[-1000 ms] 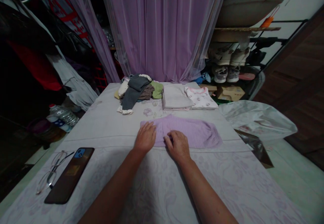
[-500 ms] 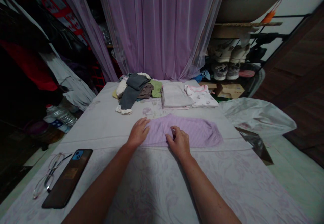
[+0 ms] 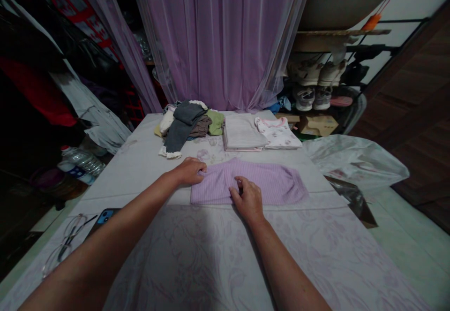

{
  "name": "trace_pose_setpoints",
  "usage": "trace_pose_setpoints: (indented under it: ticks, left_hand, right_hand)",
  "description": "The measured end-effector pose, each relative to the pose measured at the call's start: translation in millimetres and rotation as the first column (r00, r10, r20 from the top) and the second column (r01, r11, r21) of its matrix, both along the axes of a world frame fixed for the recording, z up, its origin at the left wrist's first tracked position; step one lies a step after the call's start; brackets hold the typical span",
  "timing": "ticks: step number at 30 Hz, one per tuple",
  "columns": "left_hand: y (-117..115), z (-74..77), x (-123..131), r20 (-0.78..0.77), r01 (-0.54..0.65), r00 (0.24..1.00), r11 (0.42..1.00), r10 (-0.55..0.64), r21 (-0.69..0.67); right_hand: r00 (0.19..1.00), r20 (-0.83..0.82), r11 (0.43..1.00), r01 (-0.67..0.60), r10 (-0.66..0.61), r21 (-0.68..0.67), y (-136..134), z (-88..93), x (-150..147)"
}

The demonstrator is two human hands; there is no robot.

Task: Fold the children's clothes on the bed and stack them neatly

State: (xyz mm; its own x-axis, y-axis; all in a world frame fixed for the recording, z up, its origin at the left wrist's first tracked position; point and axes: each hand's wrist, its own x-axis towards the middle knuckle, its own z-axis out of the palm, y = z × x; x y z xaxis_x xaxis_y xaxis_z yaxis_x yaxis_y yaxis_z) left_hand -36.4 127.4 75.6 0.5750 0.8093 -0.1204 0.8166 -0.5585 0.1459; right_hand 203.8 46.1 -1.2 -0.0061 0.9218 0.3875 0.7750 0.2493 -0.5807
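Lilac striped garment (image 3: 272, 184): left hand (image 3: 191, 170) clenches 1 corner; right hand (image 3: 248, 199) rests on it, grip loosely parted.

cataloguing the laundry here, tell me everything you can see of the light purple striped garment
The light purple, finely striped garment looks like soft, thin knit fabric. It lies flat, stretched sideways across a white, floral-patterned cloth cover, nearer than the folded clothes. Its right end is rounded and creased; the far edge rises slightly near the middle, where soft wrinkles run. The left hand pinches its far left corner, and the right hand rests on its near middle, fingers loosely curved. Its full shape isn't clear.
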Motion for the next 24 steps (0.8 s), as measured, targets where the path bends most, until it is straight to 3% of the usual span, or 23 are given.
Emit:
trace_pose_setpoints:
  ticks: [9, 15, 24]
  left_hand:
    - [12, 16.5, -4, -0.186, -0.015, 0.983, 0.998, 0.004, -0.053]
    - [10, 12.1, -18, -0.047, -0.120, 0.992, 0.977, 0.114, -0.179]
    - [3, 5.5, -25, 0.073, -0.103, 0.990, 0.977, 0.118, -0.186]
  right_hand:
    - [1.000, -0.007, 1.000, -0.003, 0.003, -0.015, -1, 3.5, 1]
    - [1.000, -0.009, 1.000, -0.016, 0.016, -0.003, -2, 4.7, 0]
    - [0.990, -0.143, 1.000, 0.022, -0.019, 0.016, 0, 7.1, 0]
